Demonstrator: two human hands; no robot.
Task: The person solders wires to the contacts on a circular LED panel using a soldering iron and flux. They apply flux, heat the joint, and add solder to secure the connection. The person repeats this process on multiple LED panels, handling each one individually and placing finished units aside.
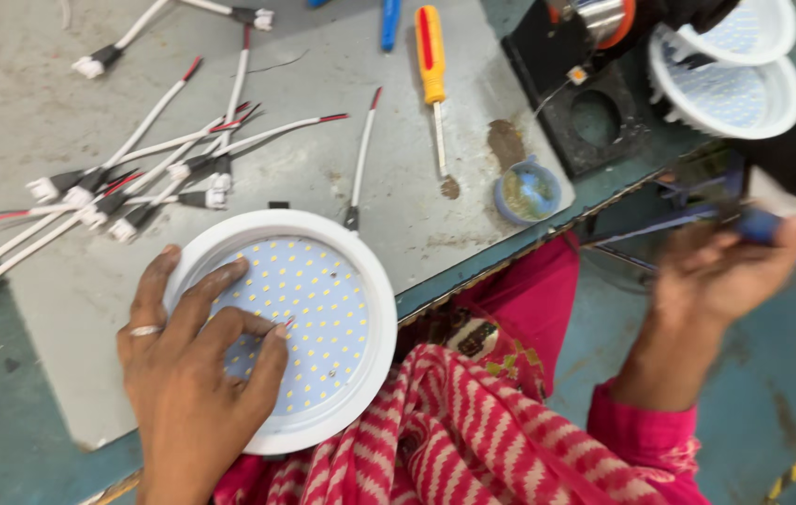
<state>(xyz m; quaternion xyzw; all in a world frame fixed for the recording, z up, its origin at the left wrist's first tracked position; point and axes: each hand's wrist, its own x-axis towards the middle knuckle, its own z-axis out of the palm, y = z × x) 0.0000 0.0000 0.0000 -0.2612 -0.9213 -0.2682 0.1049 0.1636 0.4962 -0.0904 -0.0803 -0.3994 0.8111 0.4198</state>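
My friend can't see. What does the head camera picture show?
A person's left hand rests on a round white light panel dotted with tiny yellow lights, on a grey table. The blurred right hand holds a blue tool off the table's edge. White wires and a yellow screwdriver lie nearby.

Yellow-handled screwdriver (433,79) lies on the grey desk (33,75), well up from the left hand, tip pointing toward a small round blue tin (527,192) of paste. Loose bundle of white leads with black connectors and red tips (150,164) is spread just above the left hand. Two stacked white round housings (739,79) sit above the right hand, beside a black block with a round hole (589,117); a blue handle (390,21) lies at the top edge.
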